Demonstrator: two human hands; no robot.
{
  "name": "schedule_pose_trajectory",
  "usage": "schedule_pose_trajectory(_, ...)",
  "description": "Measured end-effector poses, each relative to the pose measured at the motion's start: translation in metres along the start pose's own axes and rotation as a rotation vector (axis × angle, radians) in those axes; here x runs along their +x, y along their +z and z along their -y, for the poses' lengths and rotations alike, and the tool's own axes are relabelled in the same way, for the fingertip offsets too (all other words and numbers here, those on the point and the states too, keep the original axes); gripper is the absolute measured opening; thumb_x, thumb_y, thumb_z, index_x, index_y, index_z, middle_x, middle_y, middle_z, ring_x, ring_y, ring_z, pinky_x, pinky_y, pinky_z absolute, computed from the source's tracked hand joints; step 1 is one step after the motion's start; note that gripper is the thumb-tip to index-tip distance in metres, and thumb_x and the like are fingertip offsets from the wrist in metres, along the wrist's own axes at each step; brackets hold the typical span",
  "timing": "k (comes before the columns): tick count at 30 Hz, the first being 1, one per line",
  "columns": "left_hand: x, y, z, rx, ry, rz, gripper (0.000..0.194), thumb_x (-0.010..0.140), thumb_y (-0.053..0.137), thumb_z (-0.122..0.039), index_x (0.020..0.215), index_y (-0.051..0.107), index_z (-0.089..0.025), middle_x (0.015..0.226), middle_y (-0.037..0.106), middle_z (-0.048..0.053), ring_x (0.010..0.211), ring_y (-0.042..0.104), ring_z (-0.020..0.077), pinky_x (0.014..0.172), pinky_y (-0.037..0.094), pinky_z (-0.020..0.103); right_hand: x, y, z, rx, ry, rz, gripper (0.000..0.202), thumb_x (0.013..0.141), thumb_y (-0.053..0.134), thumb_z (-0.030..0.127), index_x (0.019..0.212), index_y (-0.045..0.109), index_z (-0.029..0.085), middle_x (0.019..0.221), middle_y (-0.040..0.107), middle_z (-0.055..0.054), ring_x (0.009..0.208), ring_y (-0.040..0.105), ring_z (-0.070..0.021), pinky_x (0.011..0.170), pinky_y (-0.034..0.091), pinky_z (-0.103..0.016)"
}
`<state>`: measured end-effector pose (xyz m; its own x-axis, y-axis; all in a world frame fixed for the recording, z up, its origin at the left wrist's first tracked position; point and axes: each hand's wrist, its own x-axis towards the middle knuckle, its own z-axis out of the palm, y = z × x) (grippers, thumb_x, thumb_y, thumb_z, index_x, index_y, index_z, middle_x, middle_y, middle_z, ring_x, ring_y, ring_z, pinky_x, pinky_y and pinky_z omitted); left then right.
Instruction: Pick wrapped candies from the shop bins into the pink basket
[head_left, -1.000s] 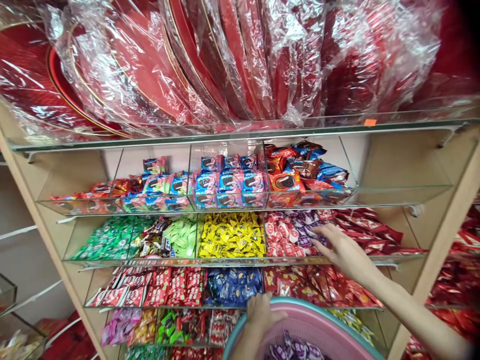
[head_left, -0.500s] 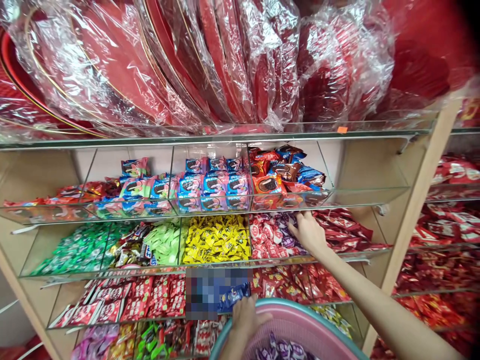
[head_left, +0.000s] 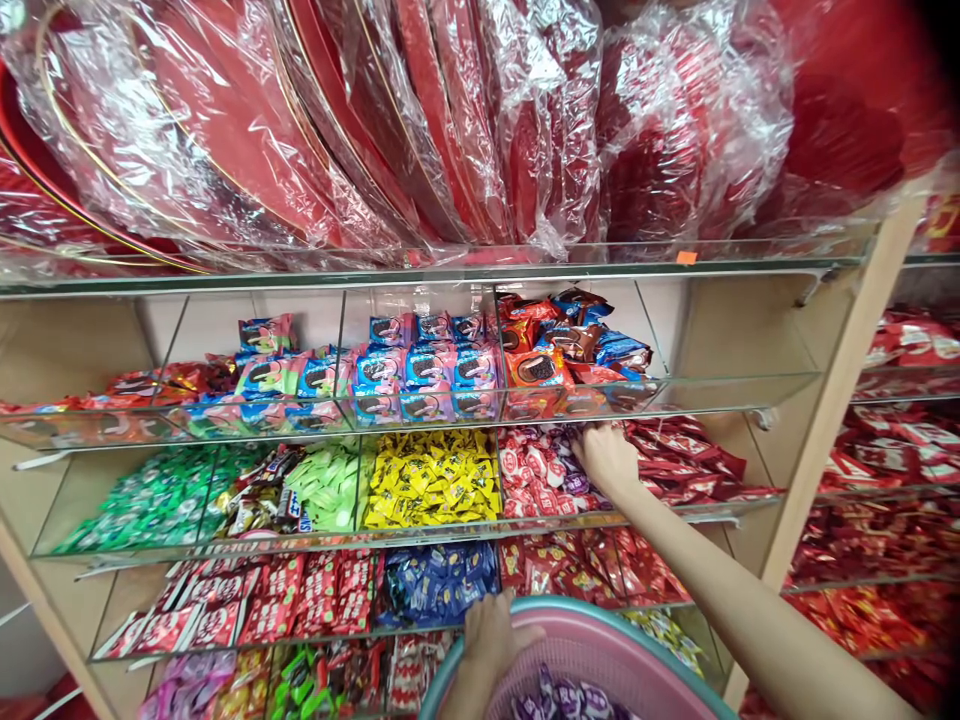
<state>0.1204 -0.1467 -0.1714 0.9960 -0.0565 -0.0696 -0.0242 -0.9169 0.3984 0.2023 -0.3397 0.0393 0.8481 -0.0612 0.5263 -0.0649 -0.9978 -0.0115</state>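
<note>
My left hand (head_left: 491, 640) grips the rim of a pink basket with a teal edge (head_left: 630, 640) at the bottom of the head view. Purple-and-white wrapped candies (head_left: 566, 698) lie inside it. My right hand (head_left: 609, 458) reaches into a shelf compartment, its fingers down among purple candies (head_left: 576, 482) beside red-and-white ones (head_left: 529, 470). The fingertips are hidden, so what they hold does not show. Dark red packets (head_left: 686, 460) lie to the right of that hand, and yellow candies (head_left: 433, 480) fill the compartment further left.
Plastic-wrapped red trays (head_left: 480, 130) stand on the glass shelf above. Cookie packs (head_left: 427, 368) sit one tier below them. Blue packets (head_left: 442, 580) lie behind my left hand. A wooden upright (head_left: 832, 400) borders the shelves, with more red packets (head_left: 892, 450) beyond it.
My right hand has moved slightly left and its fingers have gone deeper among the purple candies. My left hand and the basket have stayed in place.
</note>
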Motion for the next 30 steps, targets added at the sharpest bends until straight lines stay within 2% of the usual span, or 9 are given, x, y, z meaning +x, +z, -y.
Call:
schedule_pose_trajectory(6, 0.003, 0.003, 0.003, 0.034, 0.015, -0.012, 0.075, 0.068, 0.048, -0.072, 0.124, 0.053, -0.022, 0.111, 0.062, 0.01, 0.105, 0.055, 0.0293, 0.09, 0.041, 0.039, 0.002, 0.001, -0.002, 0.002, 0.009, 0.006, 0.036, 0.09, 0.038, 0.032, 0.095, 0.064, 0.008, 0.093, 0.061, -0.019, 0.09, 0.061, -0.0268, 0.064, 0.047, -0.03)
schedule_pose_trajectory(10, 0.003, 0.001, 0.003, 0.063, 0.024, -0.009, 0.079, 0.068, 0.045, -0.075, 0.126, 0.051, -0.022, 0.112, 0.063, 0.011, 0.105, 0.055, 0.03, 0.09, 0.041, 0.04, 0.0, -0.001, -0.005, 0.038, 0.021, -0.004, 0.036, 0.091, 0.035, 0.033, 0.101, 0.061, 0.009, 0.098, 0.06, -0.018, 0.091, 0.061, -0.0254, 0.066, 0.046, -0.03)
schedule_pose_trajectory(20, 0.001, -0.005, -0.002, 0.105, 0.03, -0.009, 0.077, 0.072, 0.034, -0.076, 0.123, 0.053, -0.021, 0.109, 0.063, 0.013, 0.103, 0.057, 0.0298, 0.088, 0.042, 0.039, -0.011, -0.013, -0.01, 0.057, 0.048, -0.001, 0.035, 0.09, 0.036, 0.037, 0.1, 0.057, 0.011, 0.104, 0.055, -0.015, 0.086, 0.062, -0.0232, 0.065, 0.044, -0.029)
schedule_pose_trajectory(30, 0.0, -0.008, -0.004, 0.128, 0.037, -0.017, 0.075, 0.072, 0.038, -0.075, 0.124, 0.053, -0.022, 0.108, 0.064, 0.012, 0.103, 0.058, 0.0291, 0.086, 0.043, 0.038, -0.061, -0.02, -0.024, 0.197, 0.044, -0.064, 0.035, 0.09, 0.037, 0.044, 0.099, 0.057, 0.018, 0.104, 0.052, -0.009, 0.078, 0.06, -0.02, 0.059, 0.04, -0.028)
